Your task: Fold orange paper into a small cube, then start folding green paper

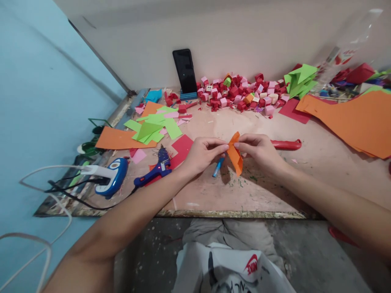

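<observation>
A folded piece of orange paper (236, 159) is held between both hands, above the middle of the wooden table. My left hand (204, 154) pinches its left edge near the top. From the other side, the thumb and fingers of my right hand (255, 148) are closed on the paper's upper part. A blue pen-like stick (218, 167) lies on the table just below my left fingers, its upper end hidden. Partly behind my right hand lies a tool with a red handle (287, 144).
Left of my hands are a blue glue gun (152, 173), green paper pieces (148, 129) and a blue-white corded device (114, 177). A phone (185, 71) stands behind, beside a heap of red and pink paper cubes (238, 93). Orange sheets (351, 122) lie right, near a bottle (345, 53).
</observation>
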Motion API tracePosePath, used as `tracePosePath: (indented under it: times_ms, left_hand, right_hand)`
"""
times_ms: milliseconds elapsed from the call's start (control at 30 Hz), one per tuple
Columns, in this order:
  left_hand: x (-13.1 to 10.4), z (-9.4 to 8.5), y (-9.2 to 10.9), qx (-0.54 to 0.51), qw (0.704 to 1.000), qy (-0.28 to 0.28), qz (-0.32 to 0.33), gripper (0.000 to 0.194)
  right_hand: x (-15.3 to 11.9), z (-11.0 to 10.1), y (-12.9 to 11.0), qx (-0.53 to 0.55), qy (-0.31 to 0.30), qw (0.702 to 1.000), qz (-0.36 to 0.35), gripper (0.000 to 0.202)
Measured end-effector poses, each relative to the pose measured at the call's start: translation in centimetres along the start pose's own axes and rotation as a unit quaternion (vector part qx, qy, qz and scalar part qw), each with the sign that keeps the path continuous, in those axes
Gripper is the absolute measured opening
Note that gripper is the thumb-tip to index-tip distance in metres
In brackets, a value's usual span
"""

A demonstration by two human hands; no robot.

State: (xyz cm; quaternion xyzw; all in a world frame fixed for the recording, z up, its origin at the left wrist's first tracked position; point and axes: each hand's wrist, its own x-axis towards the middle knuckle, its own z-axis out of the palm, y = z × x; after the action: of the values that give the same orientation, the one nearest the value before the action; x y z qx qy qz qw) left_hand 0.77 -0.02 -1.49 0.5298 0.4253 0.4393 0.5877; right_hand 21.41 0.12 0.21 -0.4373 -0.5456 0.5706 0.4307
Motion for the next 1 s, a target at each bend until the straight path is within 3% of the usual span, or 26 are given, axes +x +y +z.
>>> tracePosePath:
  times_ms: [333, 500, 600, 733, 833, 900, 1000]
  left_hand:
    - [-0.2, 0.0, 0.5, 0.072, 0.996, -0.021, 0.054, 0.025]
    - [-0.3, -0.5, 1.0, 0.141, 0.98, 0.028, 0.139, 0.016]
    - [-0.4, -0.6, 1.2, 0.14, 0.977, 0.012, 0.161, 0.013]
    - [-0.6, -0.2, 1.1, 0.121, 0.985, -0.062, 0.111, 0.043]
    - [-0.9, 0.3, 0.8, 0.174, 0.979, -0.056, 0.091, 0.069]
    - [-1.1, 0.5, 0.7, 0.218, 0.97, -0.026, 0.101, 0.071]
    - [-1.3, 0.7, 0.7, 0.244, 0.961, 0.0, 0.131, 0.055]
  right_hand:
    - [-0.1, 0.2, 0.1, -0.019, 0.009, 1.0, 0.01, 0.013]
    - [0.1, 0.2, 0.6, 0.054, 0.039, 0.998, 0.015, 0.013]
    - [0.3, 0.1, 0.8, 0.11, 0.072, 0.991, 0.018, 0.015]
    - [0.4, 0.1, 0.8, 0.13, 0.092, 0.987, 0.031, 0.021]
    - [0.4, 0.1, 0.8, 0.121, 0.096, 0.987, 0.036, 0.022]
    - [0.4, 0.1, 0.8, 0.125, 0.091, 0.987, 0.038, 0.023]
    - [0.1, 0.3, 0.6, 0.138, 0.058, 0.987, 0.053, 0.027]
